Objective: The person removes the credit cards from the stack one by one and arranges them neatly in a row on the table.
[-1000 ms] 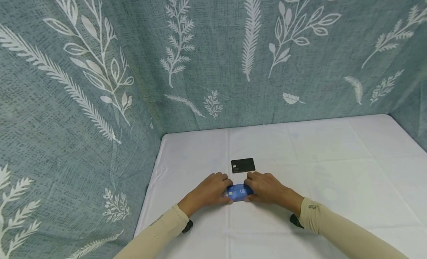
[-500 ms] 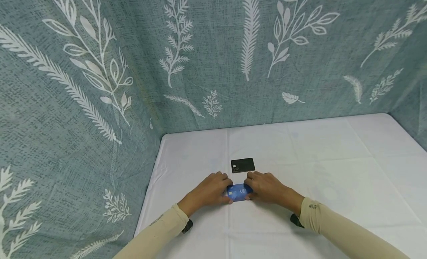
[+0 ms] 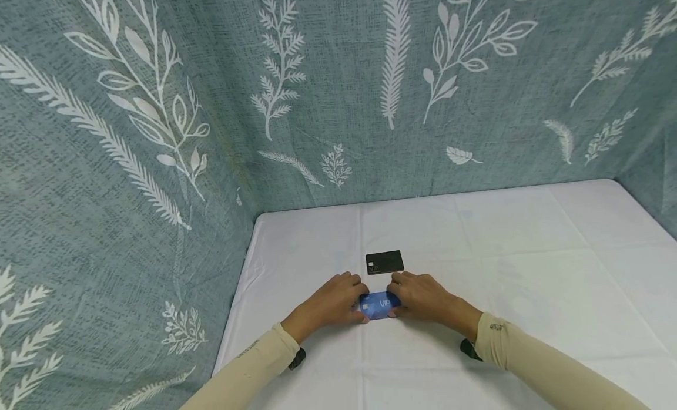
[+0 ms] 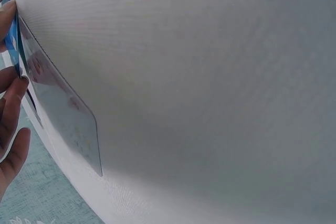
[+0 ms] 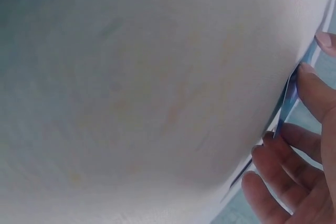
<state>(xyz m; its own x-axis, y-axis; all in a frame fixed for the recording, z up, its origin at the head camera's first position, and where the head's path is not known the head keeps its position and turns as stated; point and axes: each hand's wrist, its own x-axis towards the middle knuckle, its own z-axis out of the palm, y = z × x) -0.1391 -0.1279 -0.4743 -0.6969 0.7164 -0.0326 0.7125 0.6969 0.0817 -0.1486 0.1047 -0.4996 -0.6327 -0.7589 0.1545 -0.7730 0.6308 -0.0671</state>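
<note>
Both hands hold a blue card (image 3: pixel 376 305) printed "VIP", with a chip at its left, at the middle of the table. My left hand (image 3: pixel 338 298) pinches its left end, thumb on the near edge and fingers on the far one. At the other end my right hand (image 3: pixel 423 296) pinches it the same way. In the right wrist view the blue card (image 5: pixel 287 100) shows nearly edge-on, tilted. Beyond the hands lies a black "VIP" card (image 3: pixel 385 262). A pale card with faint pinkish marks (image 4: pixel 68 111) lies beside my left fingers in the left wrist view.
A white cloth (image 3: pixel 508 281) with fold creases covers the table. Its far edge meets a grey-green curtain (image 3: pixel 338 93) with white leaf patterns, which also hangs along the left side. Dark wrist-worn devices (image 3: pixel 298 358) sit beneath the cuffs.
Both hands keep the same grip on the blue card. The right thumb has shifted slightly onto the card's near edge since the first frame; the black card stays put.
</note>
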